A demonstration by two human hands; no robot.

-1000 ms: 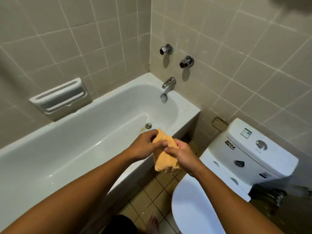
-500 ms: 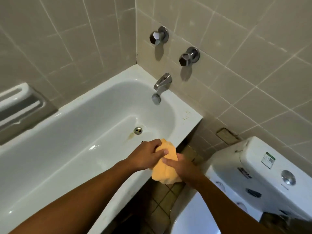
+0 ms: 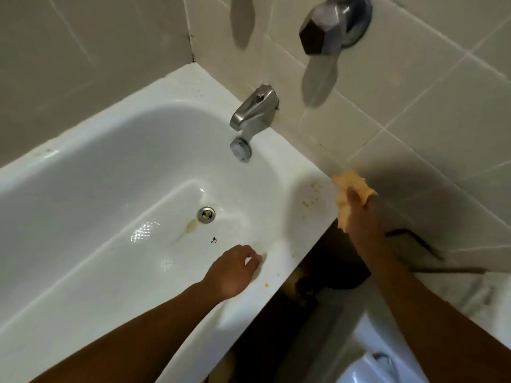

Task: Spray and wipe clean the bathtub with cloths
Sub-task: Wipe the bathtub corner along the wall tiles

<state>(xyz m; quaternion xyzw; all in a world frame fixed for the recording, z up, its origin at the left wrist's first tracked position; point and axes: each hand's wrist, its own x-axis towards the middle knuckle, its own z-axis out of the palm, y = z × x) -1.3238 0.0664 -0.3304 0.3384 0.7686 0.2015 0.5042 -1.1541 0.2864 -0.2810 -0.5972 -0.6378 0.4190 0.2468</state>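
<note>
Leaning in far closer to the tap end than half a second ago, with the white bathtub now filling the left and the wall-mounted soap holder gone from view. Looking down on a yellowish stain on the tub floor, just beside the round drain. Holding the left hand alone over the near inner wall of the tub, fingers loosely curled and gripping nothing, no longer sharing the cloth as before; whether the fingertips are touching the enamel is impossible to tell. Passing the metal spout above the drain, then brownish specks on the end rim, and only one faceted tap handle on the tiled wall where two were showing earlier. Gripping the bunched orange cloth in the right hand alone, now carried out to the right, up at the corner of the end rim near the wall, well apart from the left hand. Catching only a blurred edge of the toilet at the lower right.
</note>
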